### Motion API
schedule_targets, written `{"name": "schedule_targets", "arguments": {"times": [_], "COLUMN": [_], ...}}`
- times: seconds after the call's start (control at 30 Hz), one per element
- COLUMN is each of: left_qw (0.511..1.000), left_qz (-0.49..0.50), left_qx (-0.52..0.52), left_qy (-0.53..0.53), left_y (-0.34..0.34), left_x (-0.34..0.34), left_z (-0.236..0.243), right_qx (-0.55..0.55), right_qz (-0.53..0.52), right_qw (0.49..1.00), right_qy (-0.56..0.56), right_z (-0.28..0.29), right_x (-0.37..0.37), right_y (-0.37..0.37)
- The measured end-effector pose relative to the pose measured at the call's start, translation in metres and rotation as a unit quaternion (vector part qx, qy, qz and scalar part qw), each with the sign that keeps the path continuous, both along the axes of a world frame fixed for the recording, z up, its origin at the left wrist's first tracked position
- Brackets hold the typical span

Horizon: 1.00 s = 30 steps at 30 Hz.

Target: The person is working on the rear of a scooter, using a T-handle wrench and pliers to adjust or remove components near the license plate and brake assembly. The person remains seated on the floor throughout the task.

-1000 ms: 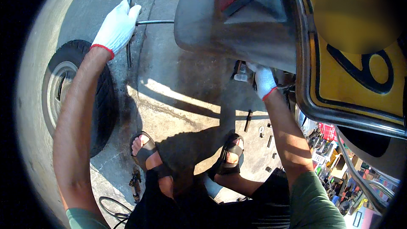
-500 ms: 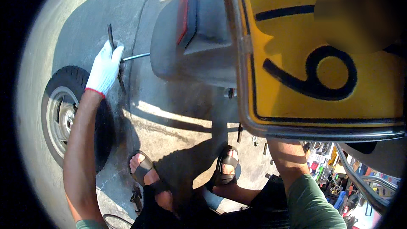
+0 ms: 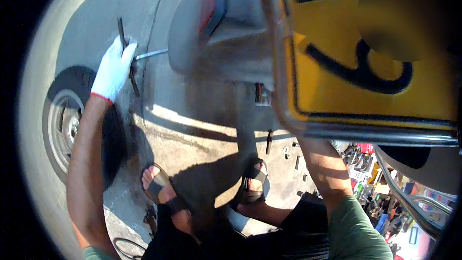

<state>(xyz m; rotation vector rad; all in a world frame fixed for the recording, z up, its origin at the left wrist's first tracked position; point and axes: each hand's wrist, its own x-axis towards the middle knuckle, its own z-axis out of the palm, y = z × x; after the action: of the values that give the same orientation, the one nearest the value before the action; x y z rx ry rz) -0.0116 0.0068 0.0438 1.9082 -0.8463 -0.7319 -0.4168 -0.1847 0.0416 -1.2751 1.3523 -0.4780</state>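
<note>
A T-shaped tool [image 3: 153, 54] is held out over a concrete floor [image 3: 202, 147], its dark crossbar [image 3: 121, 28] in the grip of a worker's white-gloved left hand [image 3: 112, 72], fingers closed around the middle and red cuff at the wrist. The tool's pale shaft runs to the edge of a dark grey vehicle panel [image 3: 226, 55], where its far end is lost from sight. The right forearm [image 3: 325, 161] passes behind a yellow plate [image 3: 327, 98] with black markings; the right hand is hidden there, and its fingers cannot be read. A red lens [image 3: 209, 9] sits on the panel. Below the left hand stands a wheel [image 3: 65, 125], partly covered by the left forearm. Near the worker's sandalled feet [image 3: 254, 180] lie a dark rod [image 3: 269, 142] and small metal parts [image 3: 286, 153]; at lower right, assorted goods [image 3: 380, 197] crowd beside a curved metal tube [image 3: 399, 193].
</note>
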Motion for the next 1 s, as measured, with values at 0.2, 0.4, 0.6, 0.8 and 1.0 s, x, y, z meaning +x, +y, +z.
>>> {"name": "schedule_targets", "arguments": {"times": [0.2, 0.4, 0.6, 0.8, 1.0], "left_qw": [0.978, 0.973, 0.988, 0.984, 0.979], "left_qz": [-0.043, -0.036, -0.019, -0.037, -0.031], "left_qx": [-0.062, -0.056, -0.034, -0.050, -0.050], "left_qy": [-0.192, -0.221, -0.150, -0.168, -0.193], "left_y": [0.021, 0.026, 0.029, 0.030, 0.021], "left_x": [0.026, -0.009, -0.016, -0.020, -0.012], "left_z": [-0.033, 0.009, 0.016, 0.022, -0.005], "right_qx": [0.095, 0.265, 0.150, 0.156, -0.044], "right_qz": [0.027, 0.078, -0.015, -0.040, 0.008], "right_qw": [0.995, 0.956, 0.987, 0.987, 0.998], "right_qy": [-0.022, -0.095, -0.051, -0.013, 0.051], "right_z": [0.009, 0.037, 0.032, 0.010, -0.013], "right_x": [0.018, 0.032, 0.033, 0.013, 0.002], "right_y": [0.010, 0.019, 0.025, 0.001, 0.010]}}
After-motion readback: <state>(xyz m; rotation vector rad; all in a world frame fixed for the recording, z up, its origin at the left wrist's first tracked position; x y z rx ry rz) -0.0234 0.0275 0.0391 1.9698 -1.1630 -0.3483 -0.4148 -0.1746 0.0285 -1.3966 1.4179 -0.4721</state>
